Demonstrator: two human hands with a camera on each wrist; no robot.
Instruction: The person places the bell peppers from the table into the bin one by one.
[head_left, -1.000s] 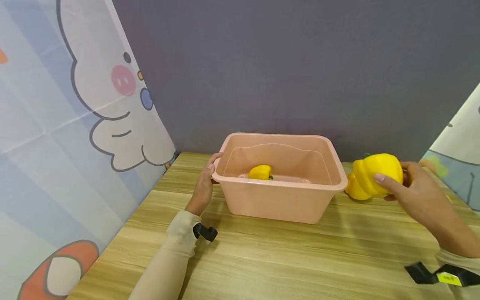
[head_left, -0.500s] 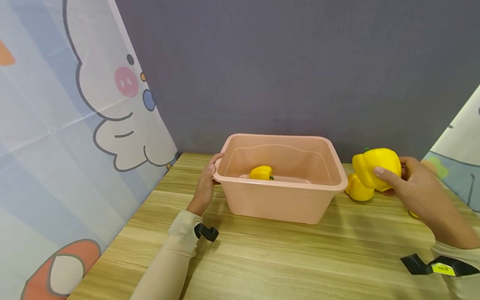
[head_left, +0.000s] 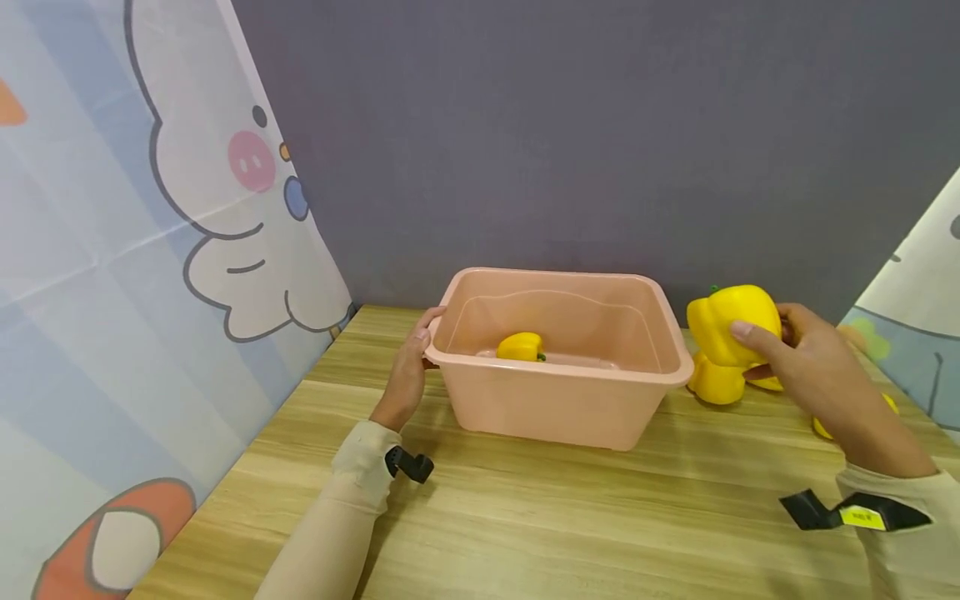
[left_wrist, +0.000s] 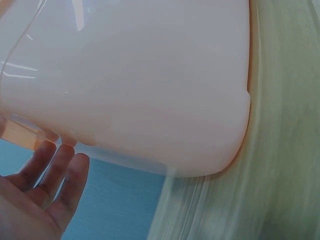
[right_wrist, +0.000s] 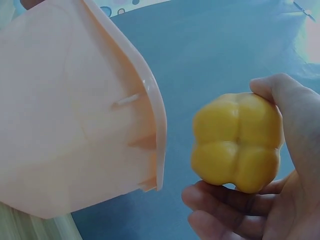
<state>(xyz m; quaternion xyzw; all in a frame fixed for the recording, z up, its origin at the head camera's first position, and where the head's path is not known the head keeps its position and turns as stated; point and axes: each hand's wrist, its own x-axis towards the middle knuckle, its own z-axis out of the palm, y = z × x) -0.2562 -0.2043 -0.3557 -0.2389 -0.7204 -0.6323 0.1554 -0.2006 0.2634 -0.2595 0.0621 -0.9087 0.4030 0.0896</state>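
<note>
My right hand [head_left: 821,375] holds a yellow bell pepper [head_left: 737,323] in the air, right of a pink plastic bin [head_left: 547,404]. Thumb and fingers grip it from the side, and its lobed bottom faces the camera in the right wrist view. The left hand [head_left: 405,375] holds the bin's left rim, its fingertips under the lip in the left wrist view. Inside the bin, another yellow bell pepper [head_left: 520,346] lies on its side. A further yellow pepper [head_left: 716,383] stands on the table below the held one, which partly hides it.
Two more yellow peppers show only in part: one [head_left: 768,384] behind the right hand's fingers, one [head_left: 822,428] behind the right wrist. The wooden table [head_left: 540,508] reaches a dark grey wall [head_left: 570,150] behind the bin. A cartoon-printed sheet [head_left: 112,333] borders the left side.
The right hand has raised the pepper and carried it a little left, towards the bin. Parts of the peppers behind it have come into view. The left hand stays on the rim.
</note>
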